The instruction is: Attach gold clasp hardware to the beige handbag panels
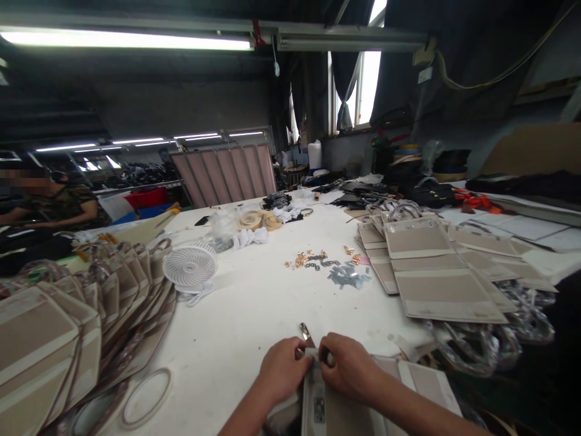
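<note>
My left hand (281,368) and my right hand (347,366) meet at the near edge of the white table (254,303), both pinched on the top edge of a beige bag panel (336,409) that lies under my wrists. A small metal fitting (305,332) pokes out just above my left fingers, and a dark metal plate (319,409) sits on the panel's white edge strip. The fingertips of both hands are curled and pressed together on the panel.
A stack of beige bag panels (436,272) lies to the right, with plastic-wrapped handles (503,339) beside it. More panels (68,321) fan out on the left. A small white fan (190,266), loose gold and dark metal fittings (327,261) and tape rolls (254,219) sit mid-table. A person (49,206) sits far left.
</note>
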Demonstrator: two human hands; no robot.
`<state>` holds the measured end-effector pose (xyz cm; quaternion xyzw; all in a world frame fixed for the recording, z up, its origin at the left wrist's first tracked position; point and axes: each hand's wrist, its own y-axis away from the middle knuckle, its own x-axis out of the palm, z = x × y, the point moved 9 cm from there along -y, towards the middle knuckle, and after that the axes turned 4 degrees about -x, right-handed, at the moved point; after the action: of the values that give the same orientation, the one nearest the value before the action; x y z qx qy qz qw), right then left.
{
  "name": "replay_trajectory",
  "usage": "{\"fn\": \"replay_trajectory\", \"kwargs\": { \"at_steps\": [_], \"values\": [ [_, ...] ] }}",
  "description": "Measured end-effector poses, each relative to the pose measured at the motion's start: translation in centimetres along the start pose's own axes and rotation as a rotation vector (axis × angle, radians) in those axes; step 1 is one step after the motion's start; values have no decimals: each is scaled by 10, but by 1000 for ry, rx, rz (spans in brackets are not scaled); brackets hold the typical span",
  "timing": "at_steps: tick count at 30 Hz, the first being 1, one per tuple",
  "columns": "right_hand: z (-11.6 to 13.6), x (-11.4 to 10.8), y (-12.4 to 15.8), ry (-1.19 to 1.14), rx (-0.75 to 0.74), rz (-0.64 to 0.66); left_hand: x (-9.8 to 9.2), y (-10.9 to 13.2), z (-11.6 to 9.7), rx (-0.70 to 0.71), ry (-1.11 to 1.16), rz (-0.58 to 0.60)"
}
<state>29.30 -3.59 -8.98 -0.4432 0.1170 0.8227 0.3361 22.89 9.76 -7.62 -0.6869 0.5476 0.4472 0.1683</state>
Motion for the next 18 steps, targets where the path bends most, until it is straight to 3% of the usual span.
{"fn": "replay_trajectory", "kwargs": {
  "at_steps": [6,9,12,15,18],
  "values": [
    [-3,-2,-1,-36,-9,15,26,-11,7,-121,123,261],
    [0,-16,0,-120,-19,34,33,-17,10,-155,187,296],
    [-2,-37,-1,-400,33,25,37,-26,15,-181,242,304],
    [-10,-59,0,-753,119,-127,40,-32,18,-202,281,333],
    [-8,-74,1,-1064,70,-312,40,-35,19,-206,311,348]
  ]
}}
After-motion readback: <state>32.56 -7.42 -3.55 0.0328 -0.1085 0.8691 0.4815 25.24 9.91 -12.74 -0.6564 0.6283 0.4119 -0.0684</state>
